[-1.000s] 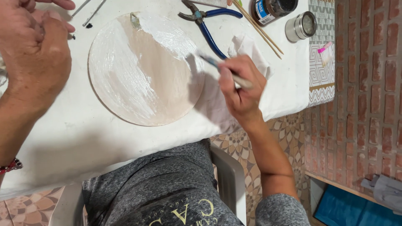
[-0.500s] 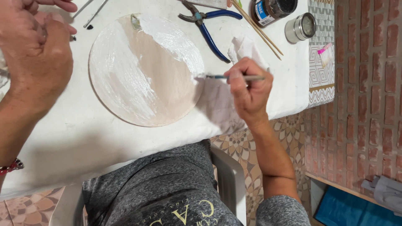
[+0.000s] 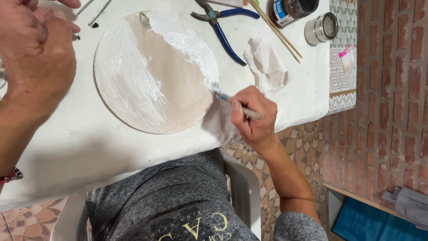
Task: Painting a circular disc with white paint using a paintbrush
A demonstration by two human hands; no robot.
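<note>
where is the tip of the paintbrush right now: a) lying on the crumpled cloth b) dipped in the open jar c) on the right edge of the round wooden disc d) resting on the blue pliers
c: the right hand holds the paintbrush with its bristles against the right edge of the round wooden disc, apart from the jar, the crumpled cloth and the blue pliers.

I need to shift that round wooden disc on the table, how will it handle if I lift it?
The round wooden disc looks thin and flat, so probably stiff and light. White paint streaks may be wet, so it could smear. The right hand has its brush at the edge.
</note>
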